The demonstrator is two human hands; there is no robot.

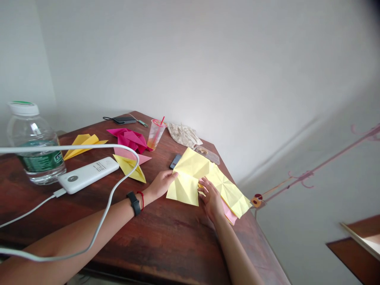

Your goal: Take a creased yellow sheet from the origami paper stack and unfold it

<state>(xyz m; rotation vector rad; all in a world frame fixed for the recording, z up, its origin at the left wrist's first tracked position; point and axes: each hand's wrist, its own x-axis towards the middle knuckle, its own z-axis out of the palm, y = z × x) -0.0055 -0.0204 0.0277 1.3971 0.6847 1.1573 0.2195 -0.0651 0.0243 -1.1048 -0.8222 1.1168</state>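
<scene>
At the right of the dark reddish-brown wooden table (175, 235), a creased pale-yellow sheet of thin paper (190, 164) is held by its left edge in the left hand (160, 185), the thumb and fingers being closed on it. Beside it, to the right, a pale-yellow panel of paper with star-shaped creases (228, 185) is seen; whether the two are joined cannot be told. Under that panel, a light-pink paper edge (229, 214) is left showing. The right hand (212, 200) is laid against the near side of the papers, its fingers bent and slightly parted; whether anything is gripped by them cannot be told, as the fingertips are partly hidden.

To the left, a folded magenta paper shape (132, 139) and a folded golden-yellow paper shape (84, 143) are set well apart from the hands.

The sheet should be found very light and limp, easily bent along its creases and easily torn where these cross. It is best taken by flat outer edges or corners, in a gentle pinch, with the crease centres left unpressed.
</scene>
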